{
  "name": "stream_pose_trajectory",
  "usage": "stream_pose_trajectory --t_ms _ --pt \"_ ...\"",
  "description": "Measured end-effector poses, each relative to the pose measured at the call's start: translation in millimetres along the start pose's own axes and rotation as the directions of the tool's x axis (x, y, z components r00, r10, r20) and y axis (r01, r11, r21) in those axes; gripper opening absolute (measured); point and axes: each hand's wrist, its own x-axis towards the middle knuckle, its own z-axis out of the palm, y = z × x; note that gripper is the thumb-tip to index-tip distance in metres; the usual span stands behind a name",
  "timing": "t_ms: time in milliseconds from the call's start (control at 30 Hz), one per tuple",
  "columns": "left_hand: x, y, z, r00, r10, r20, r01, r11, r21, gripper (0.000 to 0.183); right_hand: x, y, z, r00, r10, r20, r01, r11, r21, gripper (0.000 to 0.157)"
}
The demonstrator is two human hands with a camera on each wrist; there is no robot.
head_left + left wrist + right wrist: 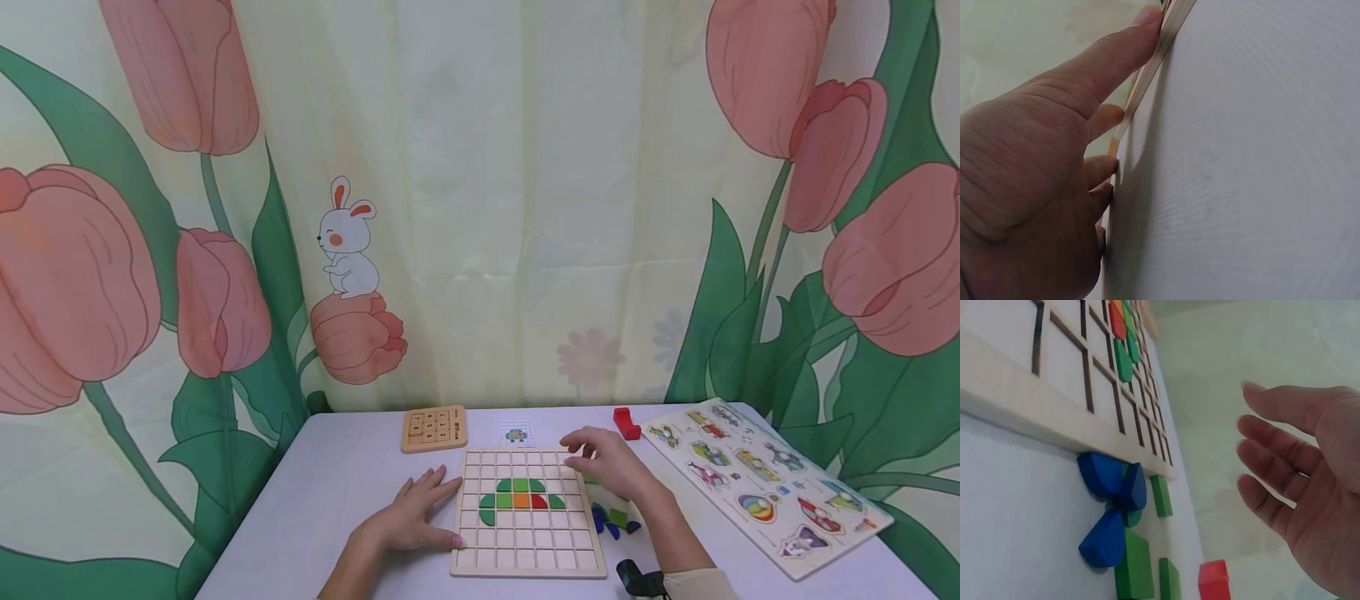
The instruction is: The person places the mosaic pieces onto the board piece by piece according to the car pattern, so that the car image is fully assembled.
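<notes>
A wooden grid board [528,572] lies flat on the table. In its upper cells sit several green pieces [504,500], an orange square [521,500] and a red rounded piece [538,502]. My left hand [411,515] rests at the board's left side with fingers spread, the thumb touching the frame's edge. Above the board's far right corner hovers my right hand [609,462]; its fingers are loosely bent, and the right wrist view shows nothing between them. Loose blue rounded pieces [1102,540] and green blocks [1135,565] lie along the board's right side, below that hand.
Behind the board lies a small pattern card [517,434], with a wooden number tile [434,428] to its left. A red block [627,423] stands at the back right, near a large picture board [765,487]. A black object [639,578] is by the right forearm.
</notes>
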Motion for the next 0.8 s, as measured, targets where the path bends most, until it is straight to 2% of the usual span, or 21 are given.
stream_pose_trajectory --t_ms 367,600,800 --pt "-0.7 -0.4 -1.4 1.0 0.015 -0.004 -0.015 1.0 0.001 0.099 2 13 1.1 0.994 0.111 0.006 -0.111 0.993 -0.037 0.031" --pt "-0.6 -1.8 -0.8 1.0 0.019 -0.004 -0.019 1.0 -0.002 0.097 3 24 1.6 0.99 0.14 0.021 -0.138 0.986 -0.09 0.03" --pt "-0.8 -2.7 0.3 1.0 0.025 -0.011 -0.025 1.0 0.0 0.097 2 30 2.1 0.983 0.177 0.04 -0.174 0.982 -0.076 0.031"
